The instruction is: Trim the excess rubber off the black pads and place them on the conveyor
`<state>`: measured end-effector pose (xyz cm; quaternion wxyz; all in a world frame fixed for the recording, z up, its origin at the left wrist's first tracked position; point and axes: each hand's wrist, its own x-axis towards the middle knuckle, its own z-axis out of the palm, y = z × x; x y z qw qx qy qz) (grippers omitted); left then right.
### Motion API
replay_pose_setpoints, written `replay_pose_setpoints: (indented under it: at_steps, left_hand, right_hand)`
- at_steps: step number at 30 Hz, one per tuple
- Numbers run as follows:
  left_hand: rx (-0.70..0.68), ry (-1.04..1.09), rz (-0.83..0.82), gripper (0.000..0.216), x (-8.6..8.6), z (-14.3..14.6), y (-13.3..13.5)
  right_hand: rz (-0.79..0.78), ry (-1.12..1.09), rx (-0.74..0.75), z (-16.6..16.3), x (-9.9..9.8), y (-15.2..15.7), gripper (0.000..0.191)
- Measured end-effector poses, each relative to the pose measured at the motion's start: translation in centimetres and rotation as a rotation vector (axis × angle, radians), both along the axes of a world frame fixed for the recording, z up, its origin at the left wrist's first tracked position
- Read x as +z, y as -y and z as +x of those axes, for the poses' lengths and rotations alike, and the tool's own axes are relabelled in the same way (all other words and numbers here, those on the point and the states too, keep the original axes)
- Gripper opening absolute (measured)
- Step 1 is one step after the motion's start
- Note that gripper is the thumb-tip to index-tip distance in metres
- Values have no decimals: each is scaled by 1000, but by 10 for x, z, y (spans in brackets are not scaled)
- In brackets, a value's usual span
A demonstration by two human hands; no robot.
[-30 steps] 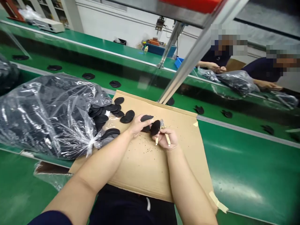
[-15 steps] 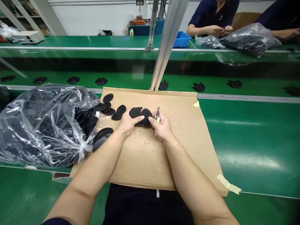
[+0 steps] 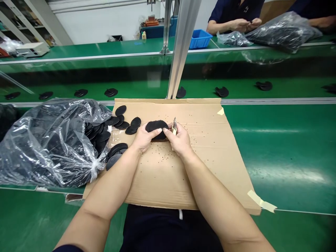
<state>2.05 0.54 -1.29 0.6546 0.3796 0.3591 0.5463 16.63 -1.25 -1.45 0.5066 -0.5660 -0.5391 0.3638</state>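
Over the cardboard sheet (image 3: 160, 178), my left hand (image 3: 143, 138) is closed on the left end of black discs (image 3: 156, 130) that overlap one another. My right hand (image 3: 181, 140) pinches their right edge between thumb and fingers. It also keeps hold of small nippers (image 3: 174, 126) with pale handles, whose metal tip points up and away. Dark crumbs lie scattered on the cardboard under and around both hands. Left of my left hand are several loose black discs (image 3: 135, 123), some of them stacked.
A clear plastic bag (image 3: 52, 147) full of black discs lies on the left, its mouth towards the cardboard. Behind the cardboard, a green conveyor (image 3: 147, 91) carries spaced black pieces past a metal post (image 3: 181, 52). Across it, a co-worker's hands (image 3: 246, 25) are near a blue bin (image 3: 200, 39).
The right-hand black disc has come closer over the others, so the pieces now form one overlapping shape. The nippers stay in my right hand, turned more upright. The view has shifted slightly.
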Motion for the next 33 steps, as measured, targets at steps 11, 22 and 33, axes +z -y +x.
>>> replay_pose_setpoints:
  at_steps: [11, 22, 33]
  left_hand:
    - [-75, 42, -37, 41, 5, 0, 6]
    - [-198, 161, -325, 33, 4, -13, -7]
    - [-327, 199, -407, 32, 2, -13, -2]
  right_hand:
    - [-137, -505, 40, -6, 11, 0, 44]
    - [111, -211, 179, -9, 6, 8, 27]
    - [471, 243, 218, -5, 9, 11, 14]
